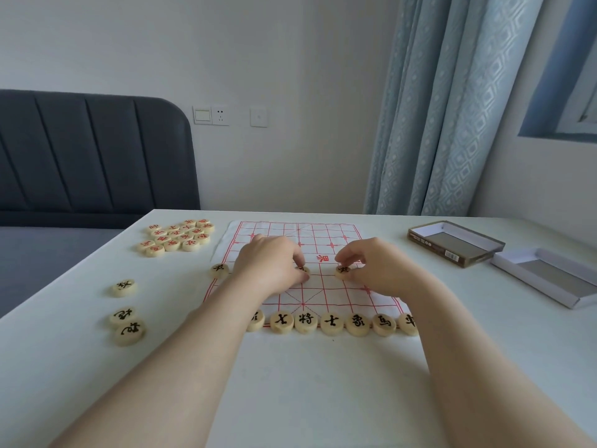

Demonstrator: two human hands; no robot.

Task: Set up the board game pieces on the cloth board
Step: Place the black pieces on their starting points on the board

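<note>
A white cloth board (336,291) with a red grid lies on the table. My left hand (269,265) pinches a round wooden piece (303,270) with black writing on the board's middle rows. My right hand (378,265) pinches a second black-marked piece (343,272) just to the right of it. Another such piece (219,270) sits at the board's left edge. A row of several black-marked pieces (332,323) lines the near edge, its left end hidden by my left forearm.
A cluster of several red-marked pieces (176,237) lies left of the board's far end. Three loose black-marked pieces (126,313) sit at the near left. An open box (455,242) and its lid (549,276) rest at the right. A grey headboard stands beyond the table's left.
</note>
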